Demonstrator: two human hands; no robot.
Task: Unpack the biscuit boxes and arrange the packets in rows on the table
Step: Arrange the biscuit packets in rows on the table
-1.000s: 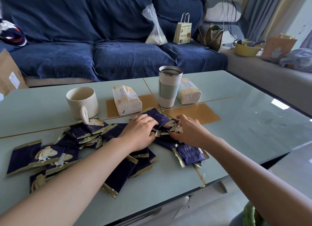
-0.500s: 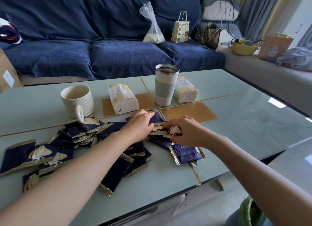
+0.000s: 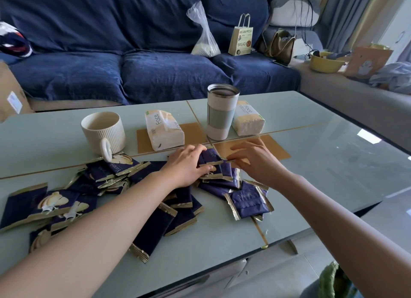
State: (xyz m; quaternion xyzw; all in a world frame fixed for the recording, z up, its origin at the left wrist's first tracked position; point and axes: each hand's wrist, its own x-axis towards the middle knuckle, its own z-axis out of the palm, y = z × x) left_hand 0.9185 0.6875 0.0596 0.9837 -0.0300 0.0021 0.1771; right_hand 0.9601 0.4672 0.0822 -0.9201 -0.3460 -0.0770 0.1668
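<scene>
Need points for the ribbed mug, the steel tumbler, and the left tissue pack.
ribbed mug [image 3: 104,132]: head view, on its ribbed front wall.
steel tumbler [image 3: 220,118]: head view, on the pale green sleeve round its middle.
left tissue pack [image 3: 163,131]: head view, on its printed top face.

Both hands work a heap of navy packets [image 3: 246,201] on the bench [image 3: 333,164]. The left hand [image 3: 185,167] grips one packet [image 3: 210,158]; the right hand [image 3: 255,159] pinches its gold edge. A mug [image 3: 103,132] and tumbler [image 3: 221,114] stand behind.
</scene>
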